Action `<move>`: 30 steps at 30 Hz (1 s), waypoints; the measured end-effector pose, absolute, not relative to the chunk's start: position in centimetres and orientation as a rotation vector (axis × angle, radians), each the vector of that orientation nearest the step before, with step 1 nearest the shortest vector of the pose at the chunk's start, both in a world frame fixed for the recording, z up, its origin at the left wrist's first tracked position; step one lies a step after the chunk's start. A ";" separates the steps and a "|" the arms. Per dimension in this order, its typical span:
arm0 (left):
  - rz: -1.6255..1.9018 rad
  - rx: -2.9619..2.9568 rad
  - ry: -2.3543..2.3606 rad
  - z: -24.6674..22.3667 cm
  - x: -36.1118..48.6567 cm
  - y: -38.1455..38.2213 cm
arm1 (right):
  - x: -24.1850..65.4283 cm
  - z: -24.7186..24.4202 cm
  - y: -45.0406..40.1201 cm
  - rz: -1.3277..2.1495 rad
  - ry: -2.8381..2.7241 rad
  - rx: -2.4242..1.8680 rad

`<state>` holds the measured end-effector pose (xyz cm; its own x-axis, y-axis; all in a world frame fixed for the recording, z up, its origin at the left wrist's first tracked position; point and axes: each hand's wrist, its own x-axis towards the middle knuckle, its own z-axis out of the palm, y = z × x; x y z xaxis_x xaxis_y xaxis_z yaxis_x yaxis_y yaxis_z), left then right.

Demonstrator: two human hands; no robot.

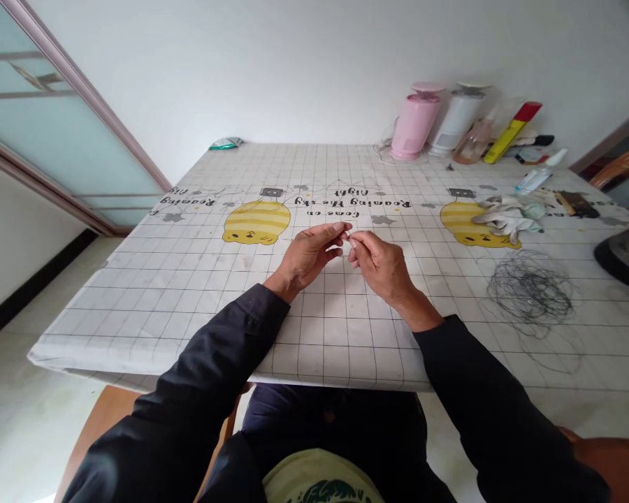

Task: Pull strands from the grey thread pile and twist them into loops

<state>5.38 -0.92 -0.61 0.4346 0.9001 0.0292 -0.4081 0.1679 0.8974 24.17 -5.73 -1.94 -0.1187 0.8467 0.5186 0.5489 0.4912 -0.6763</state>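
Sliver (348, 236) pinched by your left hand (313, 251) and right hand (380, 267), fingertips nearly closed, seems light and bendable, best held by its ends

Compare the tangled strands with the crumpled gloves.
The tangled strands are dark; the crumpled gloves are pale. The strands form loose, see-through loops, while the gloves make a bunched, opaque heap. The strands lie nearer the person than the gloves. Both rest on the tablecloth, beyond the right hand's right side.
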 end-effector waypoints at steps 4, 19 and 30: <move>0.997 1.019 0.578 -0.3 5.4 -1.1 | 24.2 -2.0 -5.8 0.479 -1.803 -1.128; 1.085 1.227 0.703 -0.4 4.7 -0.6 | 24.5 -1.6 -5.7 0.561 -1.666 -1.159; 1.089 1.294 0.857 0.0 3.8 0.0 | 26.0 -0.2 -5.3 0.974 -1.502 -1.080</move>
